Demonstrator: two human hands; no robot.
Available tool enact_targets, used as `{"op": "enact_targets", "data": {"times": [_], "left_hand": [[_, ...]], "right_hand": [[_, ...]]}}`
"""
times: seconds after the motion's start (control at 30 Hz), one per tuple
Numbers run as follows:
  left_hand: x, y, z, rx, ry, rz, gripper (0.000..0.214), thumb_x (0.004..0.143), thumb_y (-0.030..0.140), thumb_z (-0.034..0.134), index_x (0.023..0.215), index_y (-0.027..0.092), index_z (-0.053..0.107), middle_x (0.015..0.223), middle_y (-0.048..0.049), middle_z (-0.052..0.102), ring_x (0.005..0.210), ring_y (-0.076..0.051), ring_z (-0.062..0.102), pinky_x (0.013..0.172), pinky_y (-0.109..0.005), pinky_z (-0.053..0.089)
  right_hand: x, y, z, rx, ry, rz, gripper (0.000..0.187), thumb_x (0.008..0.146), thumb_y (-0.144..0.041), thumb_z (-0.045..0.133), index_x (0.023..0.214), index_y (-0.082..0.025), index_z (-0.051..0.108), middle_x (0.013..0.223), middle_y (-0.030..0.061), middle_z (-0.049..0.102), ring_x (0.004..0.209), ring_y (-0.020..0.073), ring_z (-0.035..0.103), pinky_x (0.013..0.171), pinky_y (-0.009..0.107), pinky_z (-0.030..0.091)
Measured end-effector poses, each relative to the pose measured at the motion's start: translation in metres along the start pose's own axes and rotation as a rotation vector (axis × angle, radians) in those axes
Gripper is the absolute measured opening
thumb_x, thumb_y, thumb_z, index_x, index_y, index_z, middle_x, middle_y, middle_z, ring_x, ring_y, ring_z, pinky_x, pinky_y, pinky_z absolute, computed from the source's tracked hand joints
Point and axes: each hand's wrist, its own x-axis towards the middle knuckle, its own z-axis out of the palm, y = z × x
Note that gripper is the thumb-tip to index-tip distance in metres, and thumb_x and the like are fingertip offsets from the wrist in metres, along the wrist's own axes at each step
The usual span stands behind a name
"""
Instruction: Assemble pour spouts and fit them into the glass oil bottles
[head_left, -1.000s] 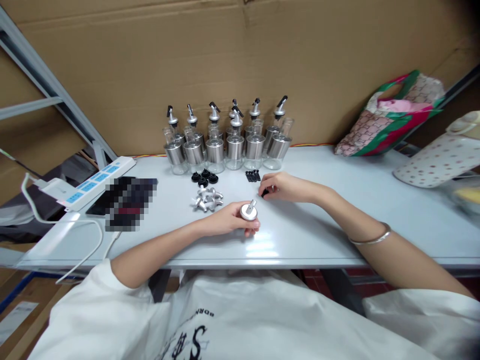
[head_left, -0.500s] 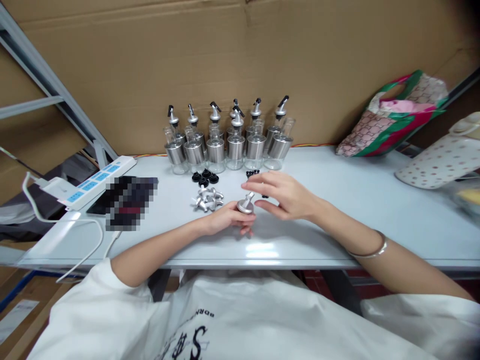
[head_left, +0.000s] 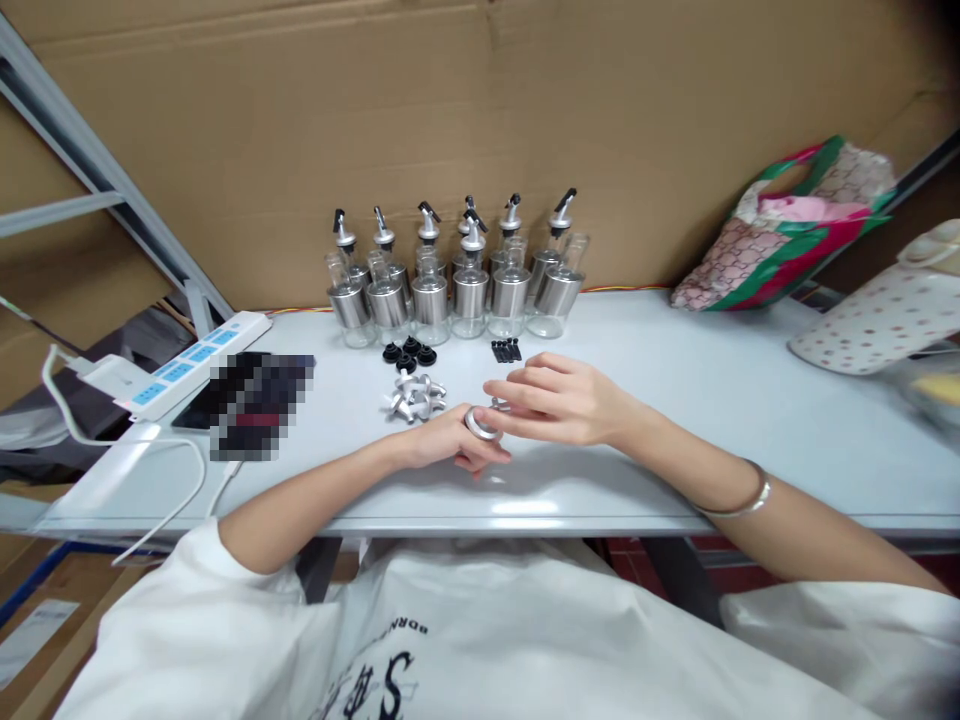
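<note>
My left hand (head_left: 441, 440) is closed around a silver metal pourer spout (head_left: 481, 425), its round base plate showing above the fingers. The fingers of my right hand (head_left: 576, 402) are bent over the tip of that spout and hide most of it. Whether a small piece sits between them I cannot see. Just left of the hands lies a heap of silver spouts (head_left: 417, 398). Behind it are several black rubber stoppers (head_left: 407, 354). A few small black flip caps (head_left: 506, 350) lie in a row beyond my right fingertips.
Glass bottles with steel sleeves (head_left: 470, 295) stand in rows at the back, some topped with pourers. A power strip (head_left: 202, 365) and a pixelated dark object (head_left: 259, 408) are at left. A patterned bag (head_left: 780, 235) and a dotted white container (head_left: 877, 315) stand at right.
My right hand has come down and left onto the spout, its fingers closing over the tip. The spout in my left hand has tilted toward the right.
</note>
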Motion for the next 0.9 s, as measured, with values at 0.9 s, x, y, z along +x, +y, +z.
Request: {"op": "enact_targets", "data": {"times": [0.9], "left_hand": [[-0.008, 0.009, -0.007, -0.092, -0.459, -0.24, 0.044, 0.071, 0.035, 0.067, 0.042, 0.021, 0.036, 0.036, 0.0098, 0.023, 0.035, -0.005, 0.018, 0.059, -0.032, 0.047]], "right_hand": [[0.012, -0.012, -0.012, -0.229, 0.028, -0.037, 0.014, 0.091, -0.016, 0.052, 0.085, -0.027, 0.059, 0.09, -0.0027, 0.056, 0.087, 0.0148, 0.041, 0.091, 0.034, 0.035]]}}
